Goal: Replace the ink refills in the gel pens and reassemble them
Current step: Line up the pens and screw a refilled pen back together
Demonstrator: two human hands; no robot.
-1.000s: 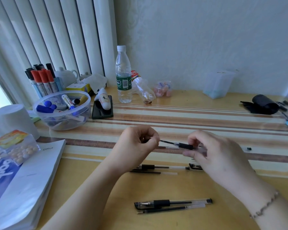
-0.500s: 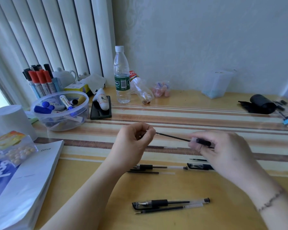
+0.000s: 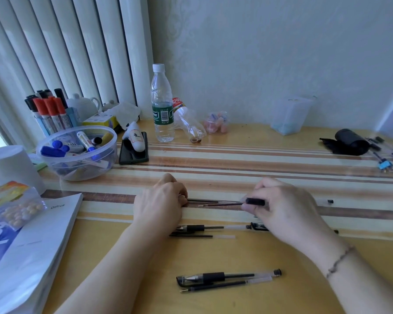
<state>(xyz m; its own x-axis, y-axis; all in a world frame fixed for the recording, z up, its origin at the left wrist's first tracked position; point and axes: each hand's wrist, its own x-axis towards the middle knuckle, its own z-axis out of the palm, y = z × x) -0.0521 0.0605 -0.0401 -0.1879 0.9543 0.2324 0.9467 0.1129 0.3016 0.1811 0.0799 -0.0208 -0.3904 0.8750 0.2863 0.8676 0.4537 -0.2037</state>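
Two hands: both low over the striped band across the middle of the worktop [image 3: 213,257], well apart.
Left hand [image 3: 159,205]: back of hand up, fingers curled down onto the end of a thin dark refill [image 3: 202,201] lying on the band; the contact itself is hidden, so whether it pinches the refill cannot be told.
Right hand [image 3: 284,207]: fingers and thumb curled round a pen barrel [image 3: 255,201] at its black grip section.
Second refill [image 3: 220,204]: projects from the barrel toward the left hand, just beside the first refill and nearly parallel to it.
Pen set, middle [image 3: 204,227]: pen and loose refill side by side, just in front of the hands.
Pen set, near edge [image 3: 227,275]: capped pen with loose refill touching alongside.
Bowl of markers [image 3: 55,159]: clear, left rear of worktop.
Water bottle [image 3: 162,105]: upright at rear edge.
Booklet [image 3: 32,245]: left front corner.
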